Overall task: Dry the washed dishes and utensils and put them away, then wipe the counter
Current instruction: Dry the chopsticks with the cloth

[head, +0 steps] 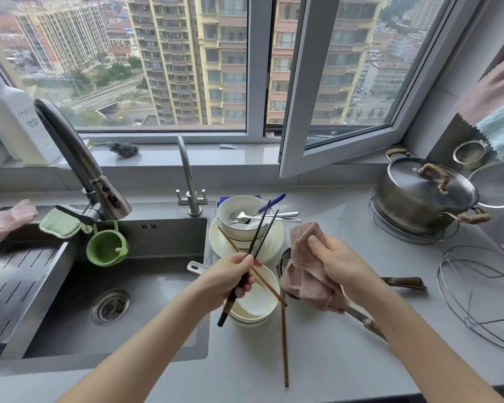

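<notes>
Grey counter [346, 330] beside the sink [157, 286] carries stacked white bowls [239, 231]. The left hand [230, 274] curls its fingers round two black chopsticks [261, 231], raised over the bowls. The right hand [338, 260] pinches a bunched pink cloth [306, 266] just beside them. Best wrap the cloth round the sticks and draw along them, gripping firmly.

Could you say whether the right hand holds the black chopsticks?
No, the left hand grips the black chopsticks; the right hand holds a pink cloth.

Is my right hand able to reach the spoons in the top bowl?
Probably yes: the spoons lie exposed just beyond the right hand, though it grips the pink cloth, hampering a grasp.
</notes>
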### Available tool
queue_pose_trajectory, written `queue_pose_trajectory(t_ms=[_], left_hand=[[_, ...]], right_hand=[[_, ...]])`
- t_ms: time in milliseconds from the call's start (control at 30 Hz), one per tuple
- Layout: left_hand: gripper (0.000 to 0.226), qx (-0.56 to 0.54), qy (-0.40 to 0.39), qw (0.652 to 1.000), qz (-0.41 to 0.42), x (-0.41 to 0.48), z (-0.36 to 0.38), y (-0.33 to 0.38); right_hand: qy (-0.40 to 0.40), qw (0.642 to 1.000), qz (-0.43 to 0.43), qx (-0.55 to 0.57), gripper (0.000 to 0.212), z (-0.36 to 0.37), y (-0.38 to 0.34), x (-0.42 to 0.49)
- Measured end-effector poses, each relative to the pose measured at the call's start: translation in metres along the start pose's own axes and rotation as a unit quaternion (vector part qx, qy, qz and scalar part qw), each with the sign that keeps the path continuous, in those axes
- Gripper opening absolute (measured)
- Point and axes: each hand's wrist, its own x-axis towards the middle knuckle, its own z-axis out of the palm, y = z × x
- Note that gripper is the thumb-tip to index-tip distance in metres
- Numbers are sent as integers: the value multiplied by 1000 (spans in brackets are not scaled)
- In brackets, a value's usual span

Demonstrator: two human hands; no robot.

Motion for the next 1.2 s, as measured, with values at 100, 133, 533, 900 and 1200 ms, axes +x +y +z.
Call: queue_pose_trajectory(t_ms=[100,133,533,900,1200], left_hand=[[34,-38,-41,998,-1,-4,-2,10],[33,-52,-53,997,3,-5,-3,12],[36,101,-8,989,107,-41,3,51],[30,67,29,994,84,-76,-37,50],[31,79,132,976,152,-74,-29,49]], right_hand=[[18,996,-17,85,23,13,-8,-5],[27,995,-24,94,23,19,-9,-5],[178,951,-76,241,17,90,-36,19],[291,899,-43,324,15,37,-69,75],[-35,972,-120,197,13,130,-76,7]])
